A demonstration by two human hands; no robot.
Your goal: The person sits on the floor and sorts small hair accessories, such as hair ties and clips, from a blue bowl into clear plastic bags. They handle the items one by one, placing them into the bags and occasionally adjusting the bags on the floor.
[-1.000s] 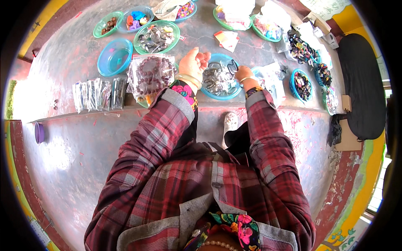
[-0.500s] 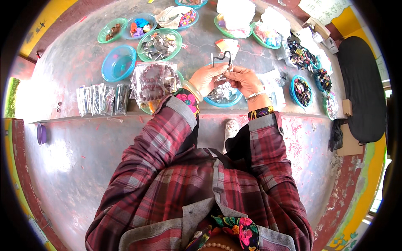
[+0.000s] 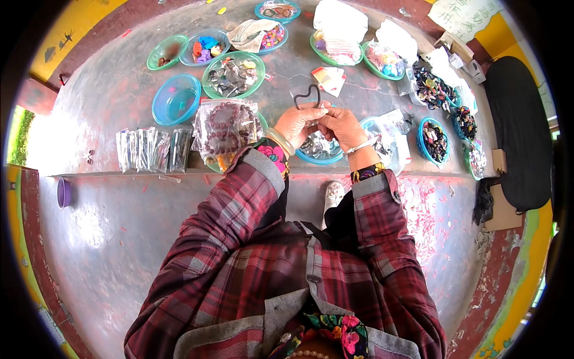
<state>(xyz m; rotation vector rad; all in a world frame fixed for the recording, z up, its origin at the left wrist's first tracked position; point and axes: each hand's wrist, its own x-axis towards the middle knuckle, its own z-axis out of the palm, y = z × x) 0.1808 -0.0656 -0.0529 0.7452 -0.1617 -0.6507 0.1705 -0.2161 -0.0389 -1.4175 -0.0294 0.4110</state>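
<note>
My left hand (image 3: 293, 127) pinches a black cord loop (image 3: 307, 90), which stands up beyond the fingers in a bent, wavy shape. The fingers of my right hand (image 3: 344, 127) are closed against the left fingertips at the loop's near end; what they grip is too small to make out. Both hands are over a blue basin (image 3: 321, 161) holding small clear packets (image 3: 318, 145), partly hidden by the hands. Left of my left wrist lies a clear bag of dark red bead bracelets (image 3: 224, 127), on top of a green basin (image 3: 263, 121).
Bundled packets (image 3: 143, 149) lie near the ledge's edge on the left. Behind them are an unfilled blue basin (image 3: 158, 107) and a green basin (image 3: 253, 88) of packets. Baskets of dark accessories (image 3: 431, 142) stand at right. Clear bags (image 3: 388, 143) lie beside my right hand.
The black cord loop has tilted and shifted slightly left and nearer. My fingers have drawn closer together around its near end. The whole view has shifted slightly.
</note>
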